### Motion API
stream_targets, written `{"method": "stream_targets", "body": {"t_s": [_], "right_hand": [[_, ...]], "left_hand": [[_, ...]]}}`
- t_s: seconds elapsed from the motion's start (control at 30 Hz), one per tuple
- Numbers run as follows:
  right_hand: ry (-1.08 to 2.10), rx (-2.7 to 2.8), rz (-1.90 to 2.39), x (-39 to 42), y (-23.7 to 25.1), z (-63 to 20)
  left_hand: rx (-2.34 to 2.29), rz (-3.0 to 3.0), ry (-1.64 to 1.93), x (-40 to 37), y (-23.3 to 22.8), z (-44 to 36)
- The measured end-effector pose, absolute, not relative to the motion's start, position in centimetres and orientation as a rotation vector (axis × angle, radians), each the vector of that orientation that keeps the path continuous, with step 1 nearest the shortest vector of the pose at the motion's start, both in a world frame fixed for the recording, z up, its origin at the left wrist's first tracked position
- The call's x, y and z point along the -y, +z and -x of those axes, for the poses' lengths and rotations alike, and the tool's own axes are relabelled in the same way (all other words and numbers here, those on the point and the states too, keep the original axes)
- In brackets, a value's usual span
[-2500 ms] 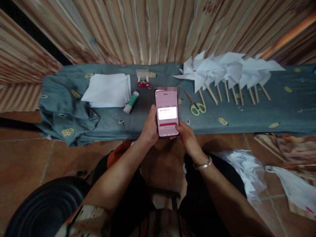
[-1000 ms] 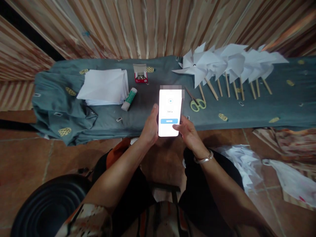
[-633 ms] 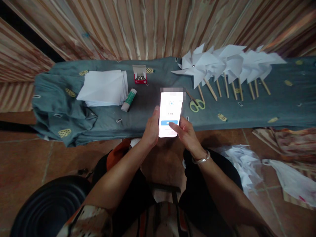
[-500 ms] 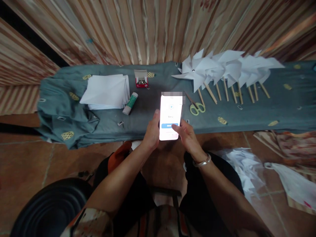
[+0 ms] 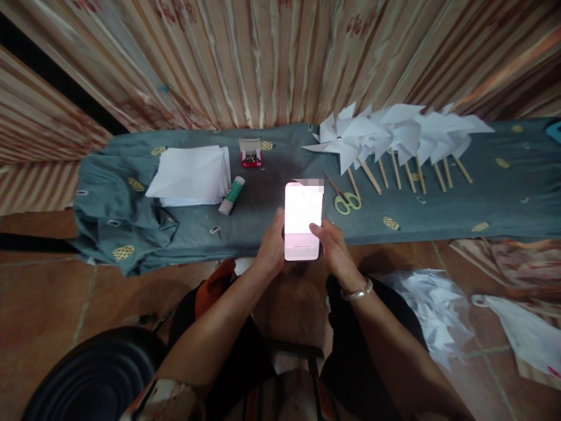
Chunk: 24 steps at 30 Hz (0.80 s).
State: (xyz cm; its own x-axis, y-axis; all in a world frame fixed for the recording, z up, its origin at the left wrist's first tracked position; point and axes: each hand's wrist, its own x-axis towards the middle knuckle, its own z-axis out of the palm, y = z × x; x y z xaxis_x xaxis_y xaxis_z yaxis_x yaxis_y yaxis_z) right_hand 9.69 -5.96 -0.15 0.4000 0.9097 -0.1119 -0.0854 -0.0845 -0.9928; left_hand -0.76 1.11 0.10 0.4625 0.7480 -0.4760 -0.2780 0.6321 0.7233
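Your left hand has its grip closed around the lit phone, held above the bench's near edge; your right hand steadies it, thumb on the screen, scissors just beyond

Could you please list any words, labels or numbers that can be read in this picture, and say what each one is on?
None can be read.
Phone, held in the left hand with the right hand at its edge: screen glows white, text washed out.
Glue stick: label too small.
Red box: no legible print.
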Motion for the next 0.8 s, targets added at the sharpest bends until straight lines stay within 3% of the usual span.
{"method": "stream_targets", "body": {"t_s": [0.8], "right_hand": [[0.942,0.753,1.398,5.24,0.13,-10.47]], "left_hand": [[-0.902,-0.651,0.653,-0.46,-0.41,0.81]]}}
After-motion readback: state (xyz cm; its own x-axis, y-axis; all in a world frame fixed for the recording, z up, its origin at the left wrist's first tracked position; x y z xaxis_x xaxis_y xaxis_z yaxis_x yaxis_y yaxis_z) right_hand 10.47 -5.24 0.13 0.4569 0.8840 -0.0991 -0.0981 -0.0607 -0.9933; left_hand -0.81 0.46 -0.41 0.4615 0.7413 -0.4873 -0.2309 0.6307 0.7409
